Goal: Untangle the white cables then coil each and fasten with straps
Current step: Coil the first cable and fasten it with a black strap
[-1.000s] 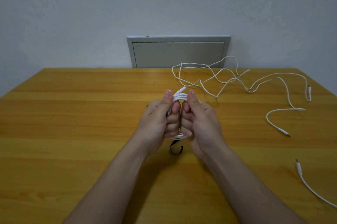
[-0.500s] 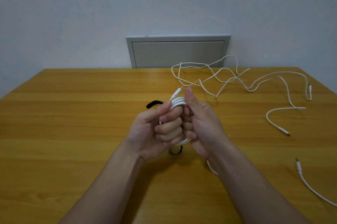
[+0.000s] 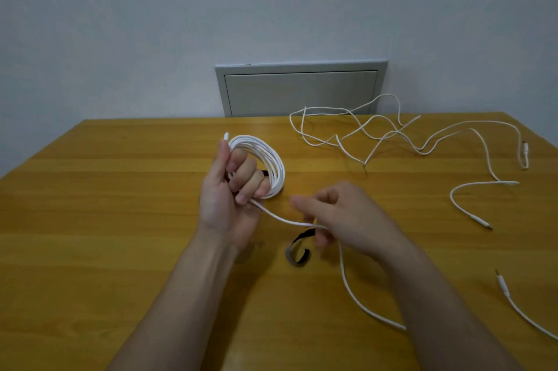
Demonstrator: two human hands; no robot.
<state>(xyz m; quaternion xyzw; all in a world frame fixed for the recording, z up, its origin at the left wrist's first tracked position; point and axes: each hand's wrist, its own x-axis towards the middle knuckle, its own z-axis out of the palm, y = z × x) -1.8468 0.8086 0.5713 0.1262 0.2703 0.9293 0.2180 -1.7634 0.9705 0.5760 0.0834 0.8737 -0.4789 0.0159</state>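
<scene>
Here, the left hand makes the first grip. Its fingers are curled through the coiled white cable, thumb upright against the loops, clamped on the bundle above the surface. A plug tip pokes up just past the thumb, and a dark strap piece shows beside the knuckles inside the coil. From under this grip the loose tail runs rightward into the right hand, whose curled fingers close on it, though the hand is blurred. Just below that second grip a black strap lies curled on the surface. Beyond the right hand, well apart, the remaining white cables sprawl loose. Another plug-ended cable lies to its lower right.
</scene>
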